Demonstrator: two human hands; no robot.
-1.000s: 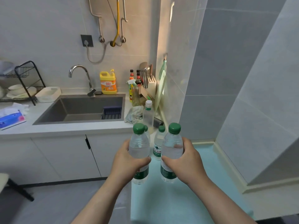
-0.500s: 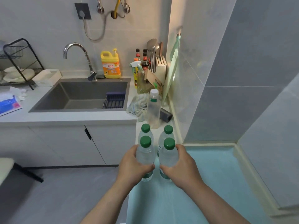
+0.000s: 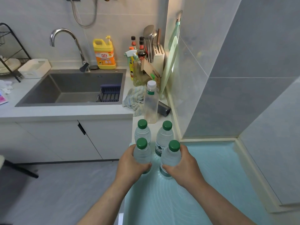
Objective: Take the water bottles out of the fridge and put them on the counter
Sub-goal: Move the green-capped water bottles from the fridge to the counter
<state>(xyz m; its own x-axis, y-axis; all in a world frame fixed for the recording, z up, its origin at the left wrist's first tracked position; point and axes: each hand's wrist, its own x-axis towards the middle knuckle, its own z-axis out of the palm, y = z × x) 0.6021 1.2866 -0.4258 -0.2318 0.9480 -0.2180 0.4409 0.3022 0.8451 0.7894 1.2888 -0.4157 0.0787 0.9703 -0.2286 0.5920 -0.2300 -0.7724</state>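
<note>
- The near-left water bottle (image 3: 142, 154), clear with a green cap, is standing upright at the far left edge of the teal mat (image 3: 211, 176) that is covering the counter.
- The left hand (image 3: 130, 166) is gripping this bottle around its lower body, with the fingers curling round from the left and the thumb wrapping the near side.
- The near-right water bottle (image 3: 170, 157), also green-capped and upright, is sitting just beside the first, with its base at the mat surface.
- The right hand (image 3: 184, 168) is gripping it from the right, its fingers curling around the lower body.
- Whether either base is resting fully on the mat cannot be told.
- The far-left water bottle (image 3: 142, 132) and far-right water bottle (image 3: 164, 138) are standing free and upright just behind the held pair, on the white counter strip (image 3: 174, 125), forming a two-by-two group.
- A taller white-capped bottle (image 3: 151, 103) is standing just beyond them, beside a crumpled cloth (image 3: 134, 99) and a dark cylinder (image 3: 164, 108) that is lying on its side.
- Farther back, a spray bottle (image 3: 134, 65), sauce bottles (image 3: 141, 49), a knife block (image 3: 158, 59) and a pale green cutting board (image 3: 172, 62) are crowding the corner.
- To the left, a grey sink (image 3: 73, 88) is sitting under a chrome faucet (image 3: 68, 43), with a yellow detergent jug (image 3: 104, 54) standing behind it.
</note>
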